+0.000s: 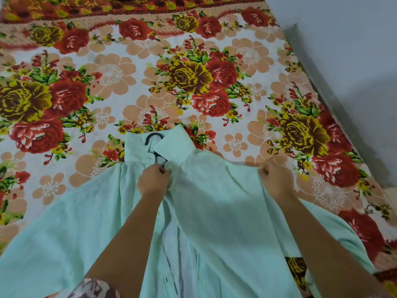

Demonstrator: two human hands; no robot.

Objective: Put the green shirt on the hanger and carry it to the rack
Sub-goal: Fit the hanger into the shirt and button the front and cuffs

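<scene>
1. finds the green shirt [86,222] spread on the flowered bed [107,82], collar [171,145] at the far end.
2. sees the hook of the black hanger [160,159] inside the collar.
3. pinches the shirt front just under the collar with the left grip [153,179].
4. pinches shoulder cloth with the right grip [276,179], fingers curled.

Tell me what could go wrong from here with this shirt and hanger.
1. The green shirt looks open at the front below the left hand, so it may slide off the hanger when lifted.
2. The hanger's arms are hidden under cloth; the shoulder the right hand pinches may not be seated.
</scene>
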